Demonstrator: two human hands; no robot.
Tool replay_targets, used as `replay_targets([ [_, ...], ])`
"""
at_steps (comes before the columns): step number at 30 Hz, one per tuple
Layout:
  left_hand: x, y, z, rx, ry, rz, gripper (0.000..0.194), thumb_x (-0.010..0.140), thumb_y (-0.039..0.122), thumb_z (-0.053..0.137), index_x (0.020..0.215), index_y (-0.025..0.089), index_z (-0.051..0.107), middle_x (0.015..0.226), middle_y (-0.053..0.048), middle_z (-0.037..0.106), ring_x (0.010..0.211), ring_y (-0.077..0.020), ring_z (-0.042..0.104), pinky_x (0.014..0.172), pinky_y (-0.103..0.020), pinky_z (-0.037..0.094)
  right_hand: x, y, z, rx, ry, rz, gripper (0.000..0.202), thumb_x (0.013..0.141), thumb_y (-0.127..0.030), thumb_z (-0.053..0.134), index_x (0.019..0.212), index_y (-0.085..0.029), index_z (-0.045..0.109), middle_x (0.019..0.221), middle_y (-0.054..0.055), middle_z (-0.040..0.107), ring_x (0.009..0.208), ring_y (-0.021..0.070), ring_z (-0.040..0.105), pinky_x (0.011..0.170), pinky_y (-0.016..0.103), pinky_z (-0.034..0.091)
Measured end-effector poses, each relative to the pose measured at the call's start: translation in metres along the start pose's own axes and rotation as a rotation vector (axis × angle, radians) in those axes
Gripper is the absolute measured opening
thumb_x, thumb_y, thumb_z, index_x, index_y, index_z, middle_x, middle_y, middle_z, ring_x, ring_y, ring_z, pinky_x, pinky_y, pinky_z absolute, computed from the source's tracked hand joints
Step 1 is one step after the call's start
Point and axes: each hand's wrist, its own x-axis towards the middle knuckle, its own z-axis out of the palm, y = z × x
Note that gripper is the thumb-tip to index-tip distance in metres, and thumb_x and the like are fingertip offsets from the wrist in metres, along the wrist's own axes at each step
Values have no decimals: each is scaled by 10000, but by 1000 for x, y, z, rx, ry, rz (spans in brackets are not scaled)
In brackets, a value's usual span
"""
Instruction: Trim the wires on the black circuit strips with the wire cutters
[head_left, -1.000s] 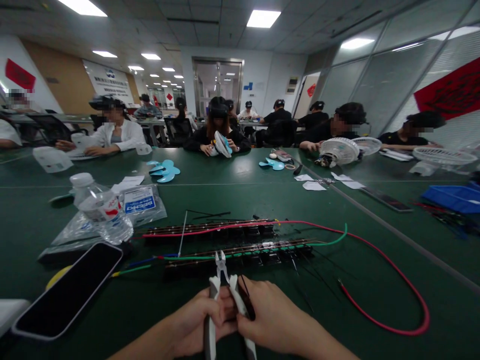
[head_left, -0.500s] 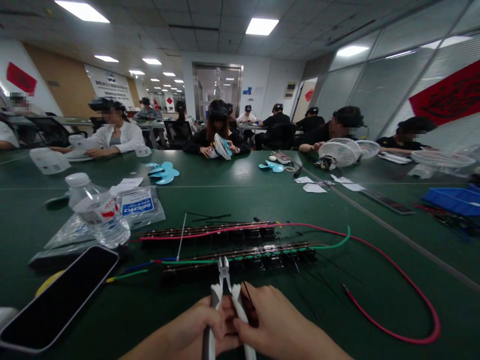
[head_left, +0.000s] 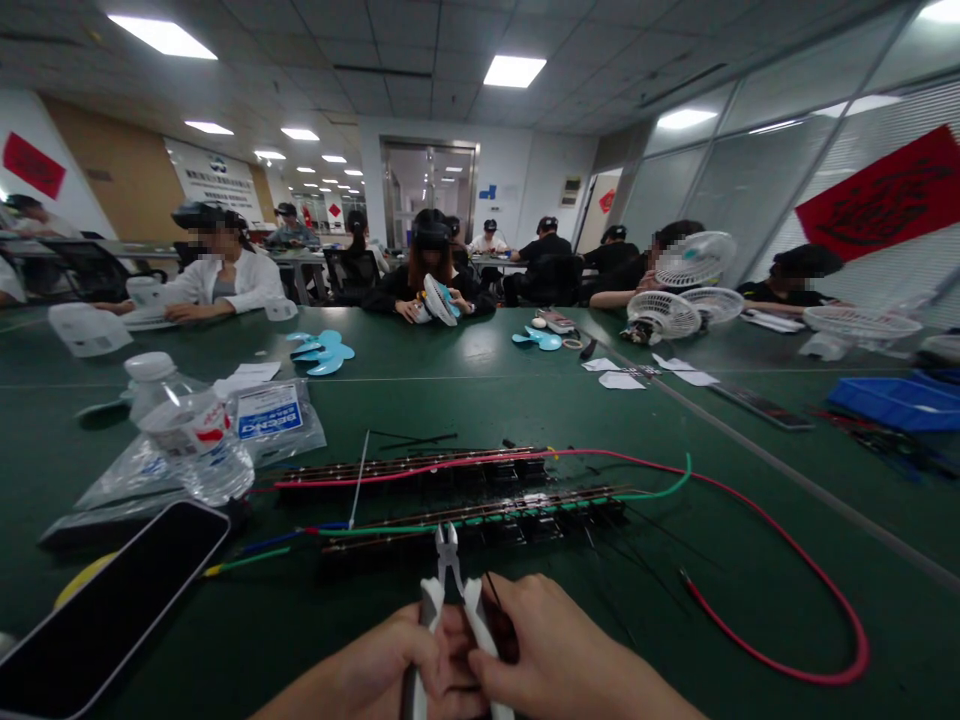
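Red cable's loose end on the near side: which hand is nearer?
Right. The right hand, on the cutters, is left of the red cable's loose end; the left hand, also on them, is farther left.

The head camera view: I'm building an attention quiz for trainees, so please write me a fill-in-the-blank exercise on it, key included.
1. The left hand and right hand hold the pliers, whose jaws point ____ the person.
2. The wire that loops out to the right and back toward the person is ____.
3. The phone lies to the ____ of both hands.
4. The tray at the far right is ____.

Missing words: away from; red; left; blue.
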Motion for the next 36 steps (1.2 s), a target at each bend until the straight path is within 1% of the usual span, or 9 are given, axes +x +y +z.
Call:
replay_targets([
  [4,0,-1,5,-22,48,-2,532,505,-74,430,939,94,688,918,-99,676,940,-187,632,929,-318,398,2,0,0,22,-25,-7,103,687,-250,556,764,-183,539,655,-11,566,527,99,433,501,237,235],
  [7,0,-4,6,-30,84,-17,518,510,-68,435,939,88,682,895,-97,672,955,-192,628,937,-318,393,2,0,3,31,-24,-12,88,695,-238,547,765,-186,539,660,-12,570,529,100,439,502,236,239],
  [13,-1,-3,6,-25,67,17,485,478,-93,422,837,125,665,895,-67,676,962,-206,634,944,-345,393,1,2,6,43,-18,-20,130,693,-231,545,816,-187,551,682,-5,585,553,110,465,513,236,251],
  [17,0,-1,8,-20,79,23,483,495,-95,429,857,117,669,912,-82,674,1008,-227,622,963,-364,391,2,2,5,47,-18,-34,139,707,-243,547,833,-186,553,682,-5,582,557,111,467,519,236,255],
  [22,1,-3,3,-19,71,18,506,533,-91,440,928,115,680,953,-88,665,1011,-216,616,964,-353,392,1,1,4,49,-17,-23,128,721,-258,551,829,-189,552,683,-7,583,553,109,464,516,235,255],
  [26,1,-3,2,-10,56,23,497,549,-88,445,938,108,684,923,-91,666,979,-212,624,961,-357,392,0,1,4,46,-18,-24,129,724,-258,551,833,-190,549,681,-9,584,552,110,467,512,233,255],
  [31,0,-2,5,-27,98,26,492,551,-111,446,913,117,689,911,-76,676,939,-186,635,929,-330,408,1,3,7,48,-4,-33,132,731,-260,545,842,-190,547,691,-8,591,558,113,476,517,234,263],
  [33,-1,-2,5,-31,111,22,458,575,-110,457,901,114,690,895,-74,680,913,-174,642,907,-313,417,2,3,8,49,0,-38,132,738,-261,543,848,-188,546,696,-6,595,565,114,483,521,235,266],
  [36,-2,-3,4,-36,104,11,420,634,-89,476,939,112,685,880,-76,684,890,-168,650,891,-304,422,2,4,9,44,-3,-41,128,746,-262,544,851,-187,543,699,-4,597,568,114,487,523,236,265],
])
